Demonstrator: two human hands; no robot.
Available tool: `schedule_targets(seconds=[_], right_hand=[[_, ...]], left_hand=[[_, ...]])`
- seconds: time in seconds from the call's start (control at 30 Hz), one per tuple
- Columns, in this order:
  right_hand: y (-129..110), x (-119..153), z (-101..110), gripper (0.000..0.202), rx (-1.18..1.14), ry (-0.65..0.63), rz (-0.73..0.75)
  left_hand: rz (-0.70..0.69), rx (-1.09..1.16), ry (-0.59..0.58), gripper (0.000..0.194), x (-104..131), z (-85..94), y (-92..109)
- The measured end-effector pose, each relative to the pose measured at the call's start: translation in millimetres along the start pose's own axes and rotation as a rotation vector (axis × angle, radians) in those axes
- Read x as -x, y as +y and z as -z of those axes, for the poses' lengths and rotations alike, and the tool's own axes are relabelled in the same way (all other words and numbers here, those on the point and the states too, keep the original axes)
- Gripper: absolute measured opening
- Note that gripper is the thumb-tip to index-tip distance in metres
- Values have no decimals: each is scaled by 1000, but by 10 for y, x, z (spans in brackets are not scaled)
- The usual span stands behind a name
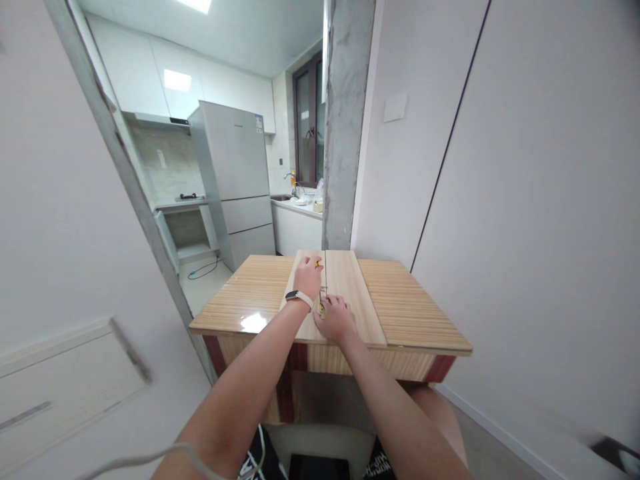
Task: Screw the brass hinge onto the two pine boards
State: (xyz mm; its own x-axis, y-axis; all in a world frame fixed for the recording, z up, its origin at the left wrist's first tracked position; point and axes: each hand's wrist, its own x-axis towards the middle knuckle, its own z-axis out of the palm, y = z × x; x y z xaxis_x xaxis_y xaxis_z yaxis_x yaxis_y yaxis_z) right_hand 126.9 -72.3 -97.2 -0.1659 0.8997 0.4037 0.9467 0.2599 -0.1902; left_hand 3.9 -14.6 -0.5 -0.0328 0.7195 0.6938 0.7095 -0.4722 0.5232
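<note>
Two pale wooden boards (pixel 357 293) lie side by side across the table, with a dark narrow seam between them. My left hand (pixel 306 277), with a light band at the wrist, is on the far part of the left board. Its fingers close on a small yellow-and-black thing (pixel 318 264), too small to name. Nearer to me, my right hand (pixel 339 320) rests over the seam with bent fingers. By its thumb shows a small yellowish thing (pixel 321 309), mostly covered by the hand. A thin metallic piece (pixel 323 289) sits on the seam between the hands.
The wood-grain table (pixel 410 300) extends to both sides of the boards. A wall (pixel 525 200) stands close on the right, and a concrete pillar (pixel 345 133) rises behind. Through the opening are a fridge (pixel 240 160) and a sink counter (pixel 300 223). A pale cable (pixel 187 450) hangs at lower left.
</note>
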Motion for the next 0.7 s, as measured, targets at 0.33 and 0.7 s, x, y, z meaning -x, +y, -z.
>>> schedule_targets(seconds=[0.33, 0.7], right_hand=[[1, 4, 8, 54, 6, 2, 6], [-15, -2, 18, 54, 10, -16, -13]], left_hand=[[-131, -64, -21, 13, 33, 125, 54], [-22, -46, -10, 11, 9, 64, 64]])
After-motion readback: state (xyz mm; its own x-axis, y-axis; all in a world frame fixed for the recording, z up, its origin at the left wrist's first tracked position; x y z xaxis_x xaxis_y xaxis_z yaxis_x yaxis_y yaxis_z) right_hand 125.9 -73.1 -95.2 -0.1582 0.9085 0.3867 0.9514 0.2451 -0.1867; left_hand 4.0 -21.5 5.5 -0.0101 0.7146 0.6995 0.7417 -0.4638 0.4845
